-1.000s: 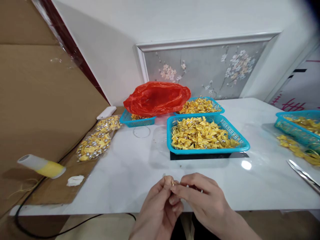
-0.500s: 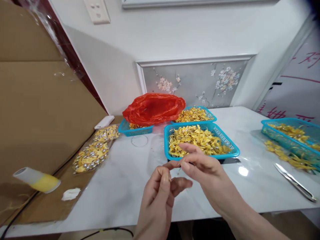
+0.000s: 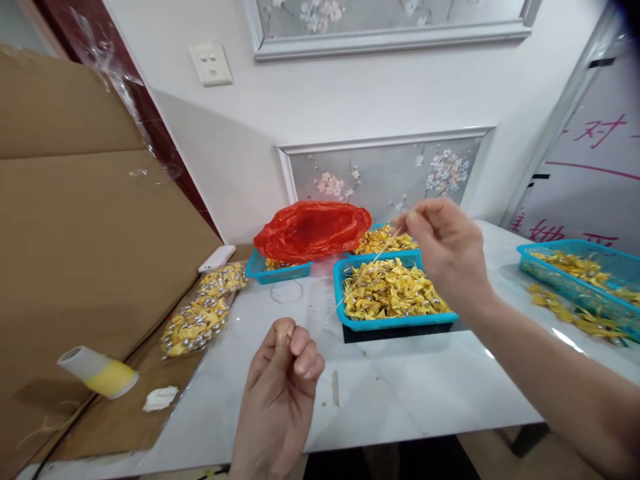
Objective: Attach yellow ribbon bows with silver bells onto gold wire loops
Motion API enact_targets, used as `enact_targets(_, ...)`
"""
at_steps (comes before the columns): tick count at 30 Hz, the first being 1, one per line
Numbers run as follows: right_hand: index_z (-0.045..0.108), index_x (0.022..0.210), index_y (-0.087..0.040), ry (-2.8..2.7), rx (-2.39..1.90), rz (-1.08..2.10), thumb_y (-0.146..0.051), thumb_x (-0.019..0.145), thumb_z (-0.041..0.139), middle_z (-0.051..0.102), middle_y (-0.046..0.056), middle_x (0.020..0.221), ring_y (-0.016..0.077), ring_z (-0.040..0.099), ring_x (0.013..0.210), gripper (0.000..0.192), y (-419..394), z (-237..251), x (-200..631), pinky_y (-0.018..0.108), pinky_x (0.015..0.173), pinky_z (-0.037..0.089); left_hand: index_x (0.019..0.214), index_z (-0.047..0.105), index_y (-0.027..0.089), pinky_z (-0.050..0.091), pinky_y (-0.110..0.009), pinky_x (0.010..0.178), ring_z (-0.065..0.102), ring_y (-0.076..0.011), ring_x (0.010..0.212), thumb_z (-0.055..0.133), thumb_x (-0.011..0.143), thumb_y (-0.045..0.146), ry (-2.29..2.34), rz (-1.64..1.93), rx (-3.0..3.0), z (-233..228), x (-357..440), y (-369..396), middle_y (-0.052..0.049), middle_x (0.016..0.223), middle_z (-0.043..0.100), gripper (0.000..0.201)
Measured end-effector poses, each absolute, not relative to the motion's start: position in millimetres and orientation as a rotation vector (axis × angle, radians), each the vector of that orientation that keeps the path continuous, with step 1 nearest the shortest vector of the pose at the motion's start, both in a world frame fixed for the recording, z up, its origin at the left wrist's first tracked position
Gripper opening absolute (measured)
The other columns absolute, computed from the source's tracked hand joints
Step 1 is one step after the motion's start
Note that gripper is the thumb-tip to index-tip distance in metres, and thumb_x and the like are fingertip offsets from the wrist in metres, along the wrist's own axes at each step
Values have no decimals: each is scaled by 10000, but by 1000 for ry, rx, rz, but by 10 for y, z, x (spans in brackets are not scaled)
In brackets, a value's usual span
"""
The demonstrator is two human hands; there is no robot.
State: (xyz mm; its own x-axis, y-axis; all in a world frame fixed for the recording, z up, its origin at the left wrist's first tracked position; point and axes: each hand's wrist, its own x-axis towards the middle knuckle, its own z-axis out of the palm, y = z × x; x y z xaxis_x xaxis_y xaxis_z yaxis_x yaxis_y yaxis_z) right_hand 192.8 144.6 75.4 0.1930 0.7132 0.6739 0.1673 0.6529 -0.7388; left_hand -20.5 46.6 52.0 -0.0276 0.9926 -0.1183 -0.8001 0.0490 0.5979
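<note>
- The left hand [image 3: 283,373] is closed near the counter [image 3: 400,393] edge, pinching something small that is mostly hidden.
- The right hand [image 3: 445,250] is raised over the blue basket [image 3: 395,325], pinching a thin thread [image 3: 360,280] drawn taut between both hands.
- Step in hand looks like pulling thread through; next calls for steady tension.

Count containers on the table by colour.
Blue baskets: 4, front, under the red bag, behind, far right
Red plastic bag: 1
Clear packets of gold pieces: 2
Total: 7
</note>
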Motion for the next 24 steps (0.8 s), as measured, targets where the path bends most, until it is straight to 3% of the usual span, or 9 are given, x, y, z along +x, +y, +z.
enact_targets(6, 589, 869, -153, -1335, -799, 356, -91, 899, 586, 700, 29, 777, 100, 677, 651, 69, 1887, 1164, 2097, 258, 652, 503, 719, 609, 119, 514, -114, 504, 559, -47, 546, 856, 673, 83, 649, 1561, 445, 553, -303, 491, 38, 668, 562, 254)
enact_targets(9, 611, 914, -118, -1284, -856, 365, -137, 879, 609, 719, 43, 756, 81, 679, 632, 39, 1988, 1268, 2148, 260, 613, 453, 729, 619, 115, 539, -116, 542, 587, -52, 574, 832, 721, 112, 680, 1562, 448, 541, -334, 479, 18, 700, 592, 213)
enact_targets(14, 631, 1054, -40, -1173, -956, 434, -249, 843, 608, 718, 25, 731, 99, 694, 694, 298, 2124, 1290, 2252, 297, 608, 396, 739, 634, 119, 572, -133, 577, 638, -69, 615, 829, 736, 150, 729, 1565, 441, 512, -384, 448, -2, 737, 646, 198)
enact_targets(19, 613, 1021, -130, -1043, -954, 458, -107, 927, 579, 711, -7, 716, 107, 708, 643, 103, 2271, 1247, 2408, 194, 532, 475, 731, 648, 120, 586, -146, 570, 668, -91, 613, 901, 633, 178, 755, 1568, 444, 493, -410, 440, -11, 722, 677, 278)
enact_targets(24, 577, 907, -165, -975, -975, 459, -66, 939, 561, 699, 8, 702, 126, 706, 625, 105, 2318, 1219, 2575, 166, 454, 464, 733, 658, 124, 585, -144, 560, 680, -97, 612, 906, 630, 202, 766, 1554, 457, 505, -418, 442, -11, 714, 692, 280)
